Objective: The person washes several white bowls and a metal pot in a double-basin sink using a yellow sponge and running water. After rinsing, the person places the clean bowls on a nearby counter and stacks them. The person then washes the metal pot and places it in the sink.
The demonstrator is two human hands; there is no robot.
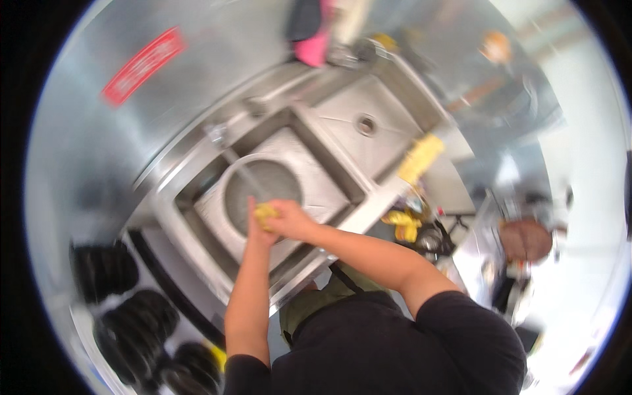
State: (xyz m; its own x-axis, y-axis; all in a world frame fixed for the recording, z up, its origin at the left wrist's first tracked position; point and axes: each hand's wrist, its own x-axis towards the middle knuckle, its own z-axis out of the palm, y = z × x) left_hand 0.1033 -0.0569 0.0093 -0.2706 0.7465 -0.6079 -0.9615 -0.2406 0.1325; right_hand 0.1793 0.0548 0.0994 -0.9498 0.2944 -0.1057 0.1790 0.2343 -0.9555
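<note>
Both my hands are together over a round metal bowl (pixel 264 170) that sits in the left basin of a stainless steel double sink (pixel 328 153). A small yellow sponge or cloth (pixel 266 216) is gripped in my right hand (pixel 291 219). Held nearly upright, my left hand (pixel 257 224) presses against the yellow thing's left side; whether its fingers also grip it is blurred. A stream of water falls from the faucet (pixel 217 133) into the bowl, close to my fingertips.
A yellow sponge (pixel 421 159) lies on the sink's right rim. The right basin has a drain (pixel 366 125). Pink and black items (pixel 313 34) are behind the sink. Stacked black containers (pixel 136 316) stand at lower left. Yellow packaging (pixel 404 224) lies below the rim at right.
</note>
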